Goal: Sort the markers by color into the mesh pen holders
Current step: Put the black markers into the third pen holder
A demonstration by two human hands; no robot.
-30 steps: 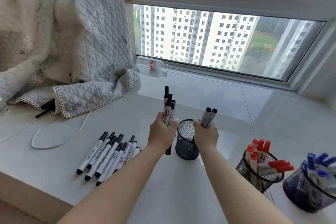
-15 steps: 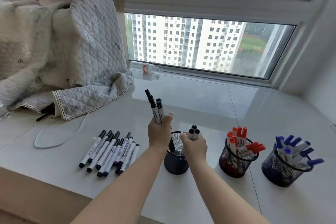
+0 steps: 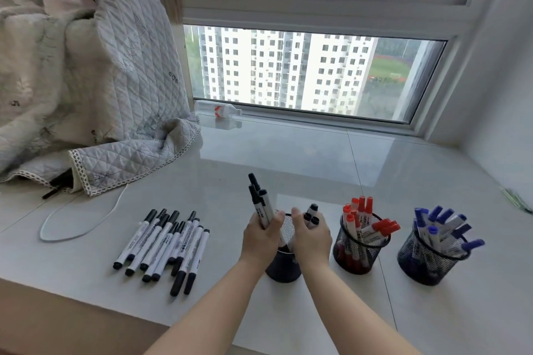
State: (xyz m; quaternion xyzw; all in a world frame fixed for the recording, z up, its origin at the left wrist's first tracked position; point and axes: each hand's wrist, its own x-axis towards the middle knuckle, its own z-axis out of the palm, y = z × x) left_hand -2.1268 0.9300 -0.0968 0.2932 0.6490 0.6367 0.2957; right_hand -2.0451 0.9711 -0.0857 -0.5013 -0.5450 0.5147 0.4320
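My left hand point(image 3: 261, 236) grips three black markers point(image 3: 261, 202) that stick up above the black mesh holder point(image 3: 284, 266). My right hand point(image 3: 313, 235) holds a few more black markers point(image 3: 312, 215), their lower ends inside that holder. Several loose black markers point(image 3: 167, 242) lie in a row on the sill to the left. A second mesh holder point(image 3: 360, 253) carries red markers point(image 3: 360, 212). A third mesh holder point(image 3: 427, 261) at the right carries blue markers point(image 3: 441, 225).
A quilted blanket point(image 3: 86, 101) is heaped at the back left, with a white cable point(image 3: 72, 225) looped on the sill in front of it. A plastic bottle point(image 3: 222, 109) lies by the window frame. The sill's front edge runs along the lower left.
My right hand has lowered its black markers into the holder. My left hand has come down beside the holder's rim. The view has pulled back, so the red and blue holders show fully.
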